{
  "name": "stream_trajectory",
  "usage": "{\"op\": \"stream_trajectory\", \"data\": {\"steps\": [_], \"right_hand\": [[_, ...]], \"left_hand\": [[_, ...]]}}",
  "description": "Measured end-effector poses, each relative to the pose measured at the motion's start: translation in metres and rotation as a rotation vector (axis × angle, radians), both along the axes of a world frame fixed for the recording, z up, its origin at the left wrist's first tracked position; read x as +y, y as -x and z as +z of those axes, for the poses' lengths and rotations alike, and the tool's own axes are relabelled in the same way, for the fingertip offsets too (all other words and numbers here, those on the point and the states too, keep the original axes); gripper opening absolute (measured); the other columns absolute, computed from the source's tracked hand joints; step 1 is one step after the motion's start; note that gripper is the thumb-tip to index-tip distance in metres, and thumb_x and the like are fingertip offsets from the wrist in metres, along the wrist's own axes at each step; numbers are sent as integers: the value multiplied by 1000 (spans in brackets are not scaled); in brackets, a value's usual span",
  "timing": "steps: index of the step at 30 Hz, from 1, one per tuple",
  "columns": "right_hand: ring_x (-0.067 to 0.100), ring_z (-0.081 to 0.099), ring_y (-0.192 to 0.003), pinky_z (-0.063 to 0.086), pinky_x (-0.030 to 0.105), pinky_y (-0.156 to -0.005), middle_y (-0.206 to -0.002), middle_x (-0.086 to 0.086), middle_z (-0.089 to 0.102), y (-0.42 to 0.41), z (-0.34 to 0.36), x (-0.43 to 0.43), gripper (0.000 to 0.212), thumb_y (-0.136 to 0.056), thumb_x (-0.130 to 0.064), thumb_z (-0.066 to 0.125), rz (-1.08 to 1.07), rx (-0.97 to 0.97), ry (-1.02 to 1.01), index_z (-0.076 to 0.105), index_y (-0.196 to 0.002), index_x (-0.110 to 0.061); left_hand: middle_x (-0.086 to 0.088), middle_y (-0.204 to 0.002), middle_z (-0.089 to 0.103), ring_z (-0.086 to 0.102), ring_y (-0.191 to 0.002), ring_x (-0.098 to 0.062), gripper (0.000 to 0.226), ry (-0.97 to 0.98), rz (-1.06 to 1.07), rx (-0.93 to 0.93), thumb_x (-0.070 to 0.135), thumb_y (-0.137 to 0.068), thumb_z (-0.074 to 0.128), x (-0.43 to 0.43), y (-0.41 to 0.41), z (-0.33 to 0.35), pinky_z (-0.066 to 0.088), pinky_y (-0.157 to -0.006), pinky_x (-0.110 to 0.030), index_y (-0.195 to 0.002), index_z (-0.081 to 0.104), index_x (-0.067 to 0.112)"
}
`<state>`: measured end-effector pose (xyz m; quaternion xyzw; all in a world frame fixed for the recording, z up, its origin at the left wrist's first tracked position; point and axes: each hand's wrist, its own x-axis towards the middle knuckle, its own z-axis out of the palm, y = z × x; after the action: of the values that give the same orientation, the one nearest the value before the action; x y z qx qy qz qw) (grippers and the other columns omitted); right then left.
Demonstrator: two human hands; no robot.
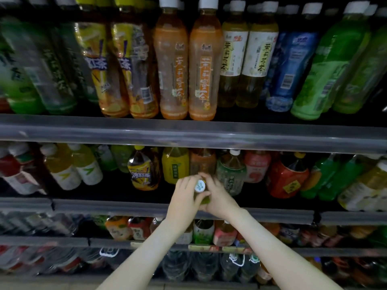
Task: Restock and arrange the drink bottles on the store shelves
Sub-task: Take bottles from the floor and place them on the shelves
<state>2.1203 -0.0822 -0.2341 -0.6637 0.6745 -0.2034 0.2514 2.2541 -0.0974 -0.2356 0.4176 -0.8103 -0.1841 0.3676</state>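
Both of my hands hold one green drink bottle (204,199) with a white cap (200,186), at the front of the second shelf (125,204), just below centre. My left hand (185,197) wraps the bottle's left side and my right hand (217,196) wraps its right side, with fingers curled near the cap. Most of the bottle's body is hidden by my hands. Behind it stand an orange bottle (202,162) and a yellow-green bottle (175,164).
The top shelf (188,132) carries tall tea bottles in rows, among them two orange ones (186,70) and a blue one (290,68). Large red bottles (287,176) stand to the right on the second shelf. Lower shelves (62,240) hold several small bottles and dark water bottles.
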Motion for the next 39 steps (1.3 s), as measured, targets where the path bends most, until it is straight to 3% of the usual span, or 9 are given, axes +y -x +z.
{"op": "stream_trajectory", "data": {"steps": [4, 9, 13, 17, 20, 23, 28, 34, 39], "right_hand": [[30, 37, -131, 35, 37, -107, -140, 11, 34, -11, -5, 6, 77, -79, -23, 69, 7, 55, 148, 28, -144, -16], [26, 31, -135, 32, 38, -112, -137, 8, 34, -20, -12, 21, 80, -75, -17, 75, 80, 77, 255, 32, -142, -11], [16, 33, -133, 34, 34, -111, -134, 2, 33, -28, -4, 36, 78, -73, -13, 78, 62, -63, 292, 36, -139, -14], [8, 37, -126, 38, 27, -105, -130, -7, 29, -44, 2, 51, 74, -76, -11, 73, 147, -140, 275, 35, -139, -19], [11, 38, -126, 38, 26, -103, -124, -16, 27, -64, 8, 57, 71, -79, -12, 73, 223, -190, 289, 34, -139, -18], [8, 41, -121, 37, 18, -97, -121, -27, 29, -86, 8, 59, 68, -79, -12, 74, 269, -229, 325, 38, -136, -19], [-14, 35, -112, 31, 2, -90, -119, -31, 26, -125, 10, 57, 65, -80, -13, 73, 369, -344, 396, 33, -126, -33], [-12, 33, -116, 29, 1, -93, -121, -11, 37, -170, 3, 38, 65, -76, -15, 78, 392, -385, 472, 37, -125, -23], [-10, 30, -120, 24, 2, -100, -126, -1, 34, -205, -6, -3, 74, -74, -12, 80, 355, -320, 573, 30, -127, -25]], "left_hand": [[-5, -133, 51, 42, -126, -17, 46, -35, -63, -84, 25, -88, 65, 8, -20, 3, 29, -102, -15, -130, 51, 8], [8, -152, 25, 18, -140, -3, 76, -124, -63, -97, 37, -87, 66, 22, -50, -5, 11, -103, -1, -145, 15, 39], [12, -157, 15, 27, -140, -10, 82, -206, -14, -62, 43, -87, 65, 44, -65, -12, 35, -103, -20, -135, 1, 59], [13, -156, 10, 36, -135, -12, 70, -179, 90, 55, 42, -86, 65, 75, -66, -2, 37, -101, -19, -127, 12, 65], [26, -147, 15, 26, -136, -3, 54, -115, 194, 136, 36, -87, 67, 93, -72, 7, 31, -108, -22, -126, 36, 56], [25, -138, 35, 24, -134, 2, 40, -20, 354, 146, 27, -87, 68, 102, -80, 15, 26, -109, -17, -126, 58, 29], [9, -135, 52, 28, -137, -4, 35, -48, 456, 136, 22, -89, 63, 116, -107, 31, 20, -96, 3, -123, 59, 19], [-5, -138, 52, 36, -139, -19, 43, -68, 508, 204, 28, -90, 48, 103, -150, 38, 40, -105, -34, -130, 54, 12], [-9, -138, 53, 40, -136, -21, 57, -19, 487, 124, 37, -85, 32, 55, -193, 22, 46, -101, -38, -129, 55, 10]]}}
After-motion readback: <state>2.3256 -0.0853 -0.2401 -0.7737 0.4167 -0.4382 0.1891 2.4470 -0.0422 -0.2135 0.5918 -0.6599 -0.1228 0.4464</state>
